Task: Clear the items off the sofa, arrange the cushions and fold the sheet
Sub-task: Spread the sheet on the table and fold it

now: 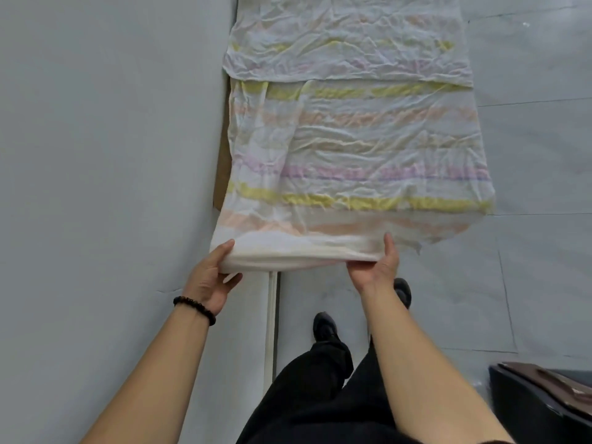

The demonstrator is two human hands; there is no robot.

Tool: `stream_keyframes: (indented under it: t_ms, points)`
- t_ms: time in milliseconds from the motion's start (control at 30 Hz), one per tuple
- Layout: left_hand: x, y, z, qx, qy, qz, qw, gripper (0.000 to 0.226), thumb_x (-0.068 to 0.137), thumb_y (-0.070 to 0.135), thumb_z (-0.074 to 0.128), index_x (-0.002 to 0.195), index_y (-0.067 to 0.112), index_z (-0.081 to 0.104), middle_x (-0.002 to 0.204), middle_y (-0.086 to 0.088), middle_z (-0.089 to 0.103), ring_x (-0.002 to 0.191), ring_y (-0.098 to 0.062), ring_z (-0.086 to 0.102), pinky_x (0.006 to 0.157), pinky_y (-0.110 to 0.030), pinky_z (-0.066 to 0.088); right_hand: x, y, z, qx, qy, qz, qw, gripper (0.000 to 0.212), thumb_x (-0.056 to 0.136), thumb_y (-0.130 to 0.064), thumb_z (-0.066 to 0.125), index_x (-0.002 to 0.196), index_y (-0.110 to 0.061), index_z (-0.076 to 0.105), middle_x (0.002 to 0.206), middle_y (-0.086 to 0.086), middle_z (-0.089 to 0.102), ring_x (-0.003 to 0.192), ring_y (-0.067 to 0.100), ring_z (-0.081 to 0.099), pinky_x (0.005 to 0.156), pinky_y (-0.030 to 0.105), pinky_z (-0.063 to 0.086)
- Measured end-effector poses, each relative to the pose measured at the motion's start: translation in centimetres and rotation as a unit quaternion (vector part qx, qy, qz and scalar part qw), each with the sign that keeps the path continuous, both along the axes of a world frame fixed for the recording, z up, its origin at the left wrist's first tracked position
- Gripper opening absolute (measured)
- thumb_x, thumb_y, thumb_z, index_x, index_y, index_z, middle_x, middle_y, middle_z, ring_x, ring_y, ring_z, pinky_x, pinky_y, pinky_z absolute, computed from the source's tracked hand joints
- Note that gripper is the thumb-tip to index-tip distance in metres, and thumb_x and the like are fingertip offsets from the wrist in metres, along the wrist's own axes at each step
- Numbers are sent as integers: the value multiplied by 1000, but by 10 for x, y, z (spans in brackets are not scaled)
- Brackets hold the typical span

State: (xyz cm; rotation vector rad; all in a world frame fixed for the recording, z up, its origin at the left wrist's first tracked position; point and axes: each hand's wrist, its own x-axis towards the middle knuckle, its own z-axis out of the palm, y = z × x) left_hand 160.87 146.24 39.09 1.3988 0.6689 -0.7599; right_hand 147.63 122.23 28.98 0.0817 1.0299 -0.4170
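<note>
A crumpled white sheet [352, 133] with yellow, peach and purple stripes lies stretched out ahead of me, with a folded-over layer at its far end. My left hand [211, 277] grips the near left corner of the sheet, thumb on top. My right hand [376, 264] grips the near edge further right. Both hands lift that near edge slightly. The surface under the sheet is mostly hidden; a brown strip shows along its left side.
A grey wall [105, 155] runs along the left, close to the sheet. The grey floor [538, 155] lies to the right. A dark box or case [541, 398] sits at the lower right. My legs and black shoes [325, 326] stand below the sheet.
</note>
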Motion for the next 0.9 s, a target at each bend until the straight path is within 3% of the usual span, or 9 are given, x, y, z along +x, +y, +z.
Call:
stream_keyframes:
  t_ms: [233, 300, 400, 467, 533, 600, 700, 800, 900]
  points:
    - [-3, -5, 10, -93, -19, 44, 995, 34, 90, 17, 64, 124, 14, 60, 120, -8, 69, 111, -28, 65, 87, -42, 57, -78, -58, 45, -98, 47, -39, 993, 48, 89, -40, 64, 132, -18, 61, 123, 11, 70, 113, 33, 68, 96, 47, 53]
    - [-11, -12, 12, -57, 5, -41, 998, 41, 88, 18, 68, 128, 14, 59, 117, -7, 71, 106, -27, 68, 83, -44, 59, -87, -59, 61, -115, 48, -6, 992, 46, 85, -35, 62, 127, -17, 64, 121, 10, 72, 112, 31, 68, 97, 44, 54]
    - [-25, -24, 25, 38, 53, -266, 962, 37, 83, 29, 75, 113, 10, 67, 85, 0, 71, 66, -16, 63, 49, -25, 48, -100, -62, 79, -146, 70, 69, 984, 33, 93, -32, 54, 118, -14, 67, 117, 11, 73, 113, 28, 67, 92, 42, 57]
    - [-30, -29, 31, -21, 85, -296, 951, 25, 79, 34, 76, 94, 15, 67, 67, 1, 55, 53, -12, 49, 45, -23, 41, -110, -67, 88, -157, 81, 64, 982, 34, 96, -29, 52, 123, -13, 65, 115, 10, 73, 114, 27, 66, 91, 39, 58]
    - [-30, -30, 31, -130, 98, -178, 970, 16, 78, 29, 72, 77, 18, 61, 73, -2, 53, 67, -16, 57, 62, -29, 51, -119, -71, 97, -161, 76, 26, 984, 50, 85, -24, 60, 133, -11, 60, 118, 10, 73, 110, 26, 69, 81, 36, 61]
    - [-33, -29, 25, -222, 109, -32, 968, 19, 83, 23, 65, 69, 18, 52, 102, -11, 64, 101, -27, 64, 90, -38, 50, -126, -74, 107, -167, 66, 2, 984, 58, 80, -22, 62, 136, -10, 58, 123, 11, 70, 110, 26, 69, 75, 35, 62]
    - [-43, -35, 11, -240, 134, 73, 959, 21, 92, 25, 55, 74, 17, 46, 131, -18, 59, 120, -35, 57, 100, -46, 46, -129, -75, 118, -177, 58, -2, 983, 60, 80, -21, 62, 138, -9, 56, 123, 11, 71, 105, 26, 71, 71, 35, 62]
    - [-58, -49, -11, -184, 153, 56, 969, 34, 95, 43, 51, 109, 12, 52, 142, -19, 48, 130, -36, 46, 109, -52, 36, -127, -70, 126, -175, 52, 20, 983, 44, 95, -19, 52, 137, -5, 55, 122, 14, 70, 103, 28, 71, 73, 37, 63]
    - [-77, -72, -28, -163, 185, -6, 969, 76, 92, 55, 52, 150, 14, 27, 156, -16, 28, 144, -32, 28, 115, -54, 26, -125, -65, 134, -169, 38, 39, 984, 40, 101, -19, 46, 137, -4, 54, 123, 15, 70, 101, 29, 72, 71, 37, 62]
